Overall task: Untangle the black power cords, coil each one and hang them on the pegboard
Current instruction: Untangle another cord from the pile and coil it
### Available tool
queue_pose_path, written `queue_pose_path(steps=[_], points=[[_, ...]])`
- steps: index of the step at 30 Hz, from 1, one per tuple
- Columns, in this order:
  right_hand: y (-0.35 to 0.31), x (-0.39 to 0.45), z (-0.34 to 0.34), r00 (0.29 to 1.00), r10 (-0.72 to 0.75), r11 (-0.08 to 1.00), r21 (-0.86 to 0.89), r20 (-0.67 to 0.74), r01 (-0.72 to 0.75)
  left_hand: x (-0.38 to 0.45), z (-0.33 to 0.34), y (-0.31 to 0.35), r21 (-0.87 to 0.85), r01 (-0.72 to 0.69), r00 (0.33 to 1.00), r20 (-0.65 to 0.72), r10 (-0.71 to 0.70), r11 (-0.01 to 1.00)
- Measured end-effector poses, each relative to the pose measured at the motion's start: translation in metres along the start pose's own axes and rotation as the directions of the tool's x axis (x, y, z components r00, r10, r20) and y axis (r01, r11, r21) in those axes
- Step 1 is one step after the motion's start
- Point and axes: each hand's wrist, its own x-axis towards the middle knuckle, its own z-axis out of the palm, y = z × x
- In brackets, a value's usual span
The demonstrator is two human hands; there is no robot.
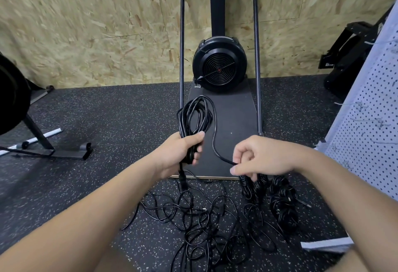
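My left hand (185, 151) is closed around a bundle of loops of a black power cord (195, 116), held upright above the floor. One strand of that cord runs from the top of the loops down and right to my right hand (256, 157), which pinches it between thumb and fingers. A plug end hangs below my left fist. On the floor beneath lies a loose tangle of black cords (206, 218). To its right sit coiled cord bundles (280, 200). The white pegboard (370, 103) with wire hooks leans at the right edge.
A black fan machine (219, 65) on a dark platform with a metal frame stands straight ahead against a chipboard wall. Black equipment legs and a white bar (32, 140) lie at left. More black equipment (349, 54) stands behind the pegboard. The floor is speckled rubber.
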Motion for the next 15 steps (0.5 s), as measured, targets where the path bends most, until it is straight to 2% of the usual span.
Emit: queue_pose_path(steps=[2, 5, 8, 11, 12, 13, 15], points=[[0.003, 0.002, 0.004, 0.996, 0.030, 0.989, 0.141, 0.082, -0.042, -0.001, 0.002, 0.001, -0.009, -0.014, 0.999, 0.041, 0.015, 1.000], [0.003, 0.010, 0.016, 0.996, -0.046, 0.886, 0.463, 0.078, 0.005, -0.005, 0.011, 0.002, 0.060, -0.036, 0.994, 0.107, 0.029, 0.998], [-0.004, 0.016, 0.016, 0.992, -0.109, 0.675, 0.727, -0.070, 0.126, -0.004, 0.011, 0.003, 0.130, -0.043, 0.993, 0.118, 0.027, 0.991], [-0.015, 0.015, 0.003, 0.978, -0.080, 0.408, 0.889, -0.194, 0.210, -0.002, 0.001, 0.003, 0.184, -0.036, 0.993, 0.118, 0.014, 0.982], [-0.016, 0.014, 0.000, 0.973, -0.050, 0.383, 0.896, -0.224, 0.226, -0.001, -0.002, 0.001, 0.204, -0.040, 0.993, 0.115, 0.016, 0.978], [-0.016, 0.014, -0.003, 0.963, -0.013, 0.418, 0.873, -0.269, 0.250, -0.001, -0.005, -0.001, 0.227, -0.042, 0.994, 0.112, 0.016, 0.973], [-0.013, 0.013, -0.007, 0.910, 0.035, 0.562, 0.761, -0.414, 0.325, -0.001, -0.009, -0.001, 0.334, -0.037, 0.991, 0.130, -0.008, 0.942]])
